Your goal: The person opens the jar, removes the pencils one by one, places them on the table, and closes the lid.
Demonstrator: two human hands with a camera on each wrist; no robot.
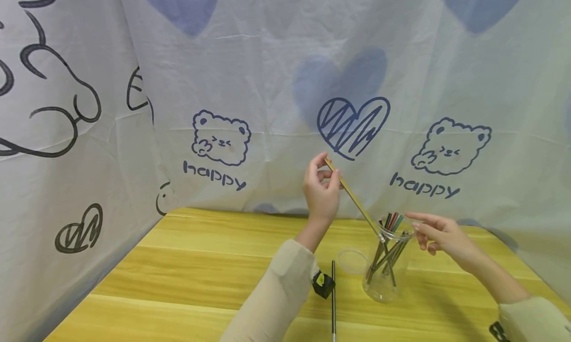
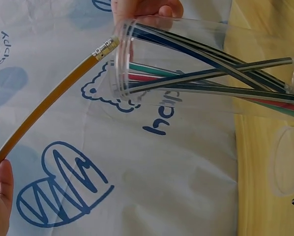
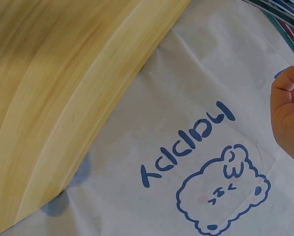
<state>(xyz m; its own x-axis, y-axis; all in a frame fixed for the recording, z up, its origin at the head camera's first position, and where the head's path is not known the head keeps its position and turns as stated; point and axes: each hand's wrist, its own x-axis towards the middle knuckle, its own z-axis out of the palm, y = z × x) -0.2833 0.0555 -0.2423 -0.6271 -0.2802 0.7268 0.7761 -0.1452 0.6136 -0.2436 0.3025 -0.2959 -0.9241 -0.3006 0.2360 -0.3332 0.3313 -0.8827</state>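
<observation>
My left hand (image 1: pixel 322 193) pinches a yellow pencil (image 1: pixel 354 197) near its upper end, raised to the left of a clear jar (image 1: pixel 381 293). The pencil slants down, and its eraser end with the metal band (image 2: pixel 105 49) is right at the jar's mouth. Several dark striped pencils (image 2: pixel 211 73), with a red and a green one among them, lean inside the upright jar. On the other side, my right hand (image 1: pixel 446 235) holds the jar's rim between index finger and thumb. Only part of that hand shows at the edge of the right wrist view.
A clear round lid (image 1: pixel 352 261) lies on the yellow wood-grain table (image 1: pixel 187 262), left of the jar. A black pencil (image 1: pixel 333 302) lies in front of it, under the left forearm's side. A printed white cloth (image 1: pixel 276 84) hangs behind the table.
</observation>
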